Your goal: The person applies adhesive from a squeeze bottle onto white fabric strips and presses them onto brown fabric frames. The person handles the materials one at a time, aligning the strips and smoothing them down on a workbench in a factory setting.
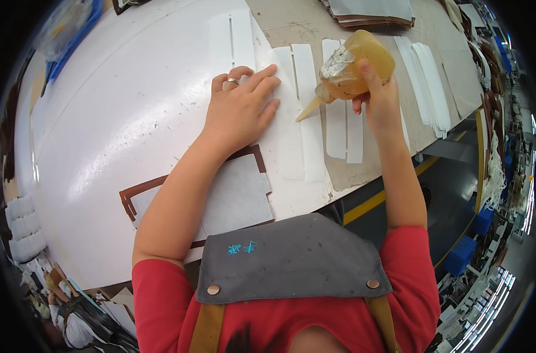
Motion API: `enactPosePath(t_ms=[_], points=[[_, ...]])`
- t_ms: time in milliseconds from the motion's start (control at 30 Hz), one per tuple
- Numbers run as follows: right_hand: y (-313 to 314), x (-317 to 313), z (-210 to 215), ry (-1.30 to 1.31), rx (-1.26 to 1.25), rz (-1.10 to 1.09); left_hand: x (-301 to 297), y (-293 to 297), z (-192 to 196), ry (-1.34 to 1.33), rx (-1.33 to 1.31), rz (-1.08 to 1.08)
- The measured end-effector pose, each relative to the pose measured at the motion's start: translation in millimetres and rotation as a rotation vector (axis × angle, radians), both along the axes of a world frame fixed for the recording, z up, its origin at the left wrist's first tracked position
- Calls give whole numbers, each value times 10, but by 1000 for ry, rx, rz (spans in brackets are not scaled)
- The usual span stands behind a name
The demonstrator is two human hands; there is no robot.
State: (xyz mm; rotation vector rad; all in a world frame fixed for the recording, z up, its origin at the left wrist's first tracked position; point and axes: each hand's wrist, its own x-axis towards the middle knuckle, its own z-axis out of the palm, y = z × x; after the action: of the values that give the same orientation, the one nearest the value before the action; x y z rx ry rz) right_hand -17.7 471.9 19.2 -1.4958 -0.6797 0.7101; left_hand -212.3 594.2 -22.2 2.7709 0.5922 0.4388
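My right hand [381, 97] is wrapped round a yellowish squeeze bottle [371, 56], which looks like a glue bottle. Silvery tape covers its shoulder. The bottle tilts so its pointed nozzle [308, 110] aims down and left at a white strip [308, 135], with the tip at or just above the strip; I cannot tell whether it touches. My left hand [238, 112] lies palm down with its fingers spread, its fingertips at the left edge of the paired white strips. Below my left forearm sits a pale panel with brown edging [238, 188], partly hidden by the arm.
Another pair of white strips [337, 138] lies to the right, partly under the bottle. Farther right is a stack of white strips [430, 88]. Brown-edged sheets [371, 12] are piled at the back. The table's edge runs along the right, above a dark floor with a yellow line [365, 209].
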Motion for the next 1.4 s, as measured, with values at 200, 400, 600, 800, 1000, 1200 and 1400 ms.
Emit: enactPosePath(t_ms=[200,400,600,800,1000,1200,1400], points=[[-364,-226,-4,85,-62,6,2,-3,-6,4,-2,5],[-529,-317,0,367,-56,18,-5,0,-14,7,10,9],[105,344,86,-2,206,-1,0,8,-3,-40,-10,-10],[699,587,-107,-127,161,-119,-7,11,-7,-37,-11,-8],[741,516,-102,-169,179,-131,-17,17,-18,-37,-14,-3],[411,428,-99,-186,68,-5,-13,13,-5,-30,3,-4],[-75,107,-53,-43,-50,7,-2,4,-7,-21,10,1]])
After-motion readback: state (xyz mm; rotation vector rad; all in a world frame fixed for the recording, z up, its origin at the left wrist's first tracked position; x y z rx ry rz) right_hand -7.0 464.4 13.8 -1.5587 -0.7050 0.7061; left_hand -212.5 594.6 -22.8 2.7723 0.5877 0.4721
